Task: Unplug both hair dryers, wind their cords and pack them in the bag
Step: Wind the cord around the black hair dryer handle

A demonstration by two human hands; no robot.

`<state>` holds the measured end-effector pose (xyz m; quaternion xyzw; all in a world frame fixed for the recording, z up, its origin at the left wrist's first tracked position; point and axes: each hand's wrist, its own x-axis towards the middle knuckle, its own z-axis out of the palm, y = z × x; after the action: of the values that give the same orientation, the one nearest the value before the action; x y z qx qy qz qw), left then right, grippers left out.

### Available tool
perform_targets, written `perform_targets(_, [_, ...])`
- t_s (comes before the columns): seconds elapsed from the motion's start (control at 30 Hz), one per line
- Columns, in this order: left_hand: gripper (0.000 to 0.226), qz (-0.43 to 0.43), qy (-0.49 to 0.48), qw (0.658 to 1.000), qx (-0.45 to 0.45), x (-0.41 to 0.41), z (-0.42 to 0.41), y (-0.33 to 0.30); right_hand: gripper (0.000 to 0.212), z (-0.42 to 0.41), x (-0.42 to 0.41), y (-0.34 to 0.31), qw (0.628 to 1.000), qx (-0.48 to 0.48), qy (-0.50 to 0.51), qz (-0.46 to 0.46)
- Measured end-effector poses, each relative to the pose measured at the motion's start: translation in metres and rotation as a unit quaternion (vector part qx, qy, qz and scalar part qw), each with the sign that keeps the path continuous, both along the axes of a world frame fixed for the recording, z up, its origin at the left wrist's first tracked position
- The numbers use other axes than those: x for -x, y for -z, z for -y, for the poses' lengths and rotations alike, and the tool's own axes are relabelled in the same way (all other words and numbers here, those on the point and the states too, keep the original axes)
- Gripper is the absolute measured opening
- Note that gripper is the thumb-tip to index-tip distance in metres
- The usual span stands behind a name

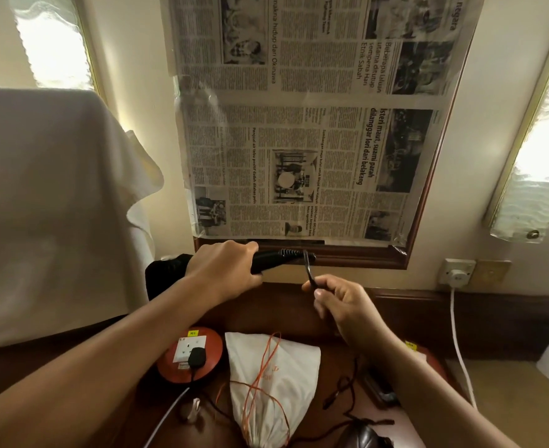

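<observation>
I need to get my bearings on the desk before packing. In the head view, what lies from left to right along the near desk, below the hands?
Orange extension reel with a black plug in its socket → white drawstring bag with orange cord → loose black cord → white cable hanging from the wall socket.

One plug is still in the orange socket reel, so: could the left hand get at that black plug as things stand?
Probably not yet: the left hand grips the hair dryer. The black plug lies uncovered below the forearm.
</observation>
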<state>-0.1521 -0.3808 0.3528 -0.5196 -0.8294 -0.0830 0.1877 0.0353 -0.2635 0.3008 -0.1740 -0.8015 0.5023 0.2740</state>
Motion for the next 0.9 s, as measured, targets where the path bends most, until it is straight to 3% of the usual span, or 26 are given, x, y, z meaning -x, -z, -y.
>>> perform_targets(0.2, [0.037,0.006,0.030,0.999,-0.014,-0.005,0.000,-0.002,0.015,-0.005,0.001,0.004,0.980,0.148,-0.116,0.059])
perform_targets(0.4, [0.037,0.023,0.044,0.998,-0.030,-0.007,0.002,-0.003,0.022,-0.019,0.001,-0.006,0.965,0.157,-0.185,0.097])
perform_targets(0.57, [0.024,0.038,0.058,0.996,-0.061,-0.007,0.003,-0.014,0.042,-0.020,0.005,-0.007,0.958,0.148,-0.217,0.116])
perform_targets(0.73, [0.024,0.012,0.089,0.993,-0.073,-0.003,0.006,-0.028,0.036,-0.030,0.013,0.008,0.905,0.341,-0.254,-0.006])
perform_targets(0.8, [0.025,-0.002,0.090,0.994,-0.064,-0.004,0.007,-0.030,0.034,-0.032,0.017,0.010,0.894,0.366,-0.257,-0.030])
perform_targets(0.9, [0.024,-0.006,0.100,0.993,-0.056,-0.007,0.007,-0.030,0.033,-0.034,0.025,0.008,0.908,0.352,-0.224,-0.035])
